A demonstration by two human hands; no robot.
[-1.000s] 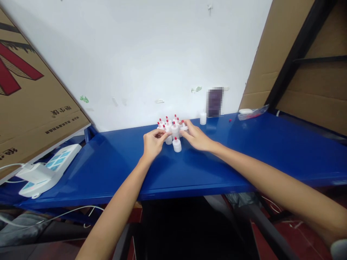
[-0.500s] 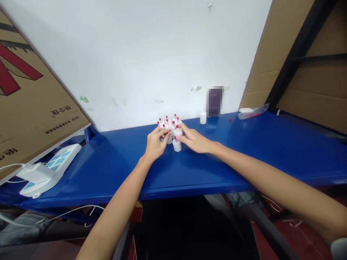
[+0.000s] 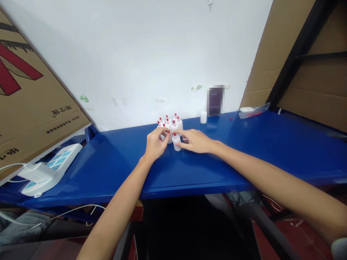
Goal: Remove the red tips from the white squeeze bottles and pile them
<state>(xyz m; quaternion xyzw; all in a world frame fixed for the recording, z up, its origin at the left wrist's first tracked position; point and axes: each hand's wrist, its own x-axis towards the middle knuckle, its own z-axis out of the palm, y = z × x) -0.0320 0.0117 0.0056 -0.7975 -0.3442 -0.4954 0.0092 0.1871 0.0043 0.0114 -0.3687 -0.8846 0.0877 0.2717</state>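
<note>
My right hand point(image 3: 195, 141) has its thumb and fingers around a small white squeeze bottle point(image 3: 176, 143) with a red tip, standing at the front of a group. My left hand point(image 3: 157, 142) is closed in a pinch just left of it, with a small red cap point(image 3: 169, 132) showing at its fingertips. Whether that cap sits on a bottle is hidden by the fingers. Behind both hands stand several more white bottles point(image 3: 177, 123) with red pointed tips, packed close together and partly covered by the left hand.
On the blue table point(image 3: 114, 162), a lone white bottle point(image 3: 203, 117) stands near the wall beside a blurred dark object point(image 3: 215, 101). Farther right lie a red cap point(image 3: 231, 118) and a clear plastic bag point(image 3: 255, 112). A white power strip point(image 3: 58, 162) lies at the left.
My right hand has lowered slightly and its fingers are now around the front bottle. Two red tips showed beside it before; now one does. My left hand stays nearly still.
</note>
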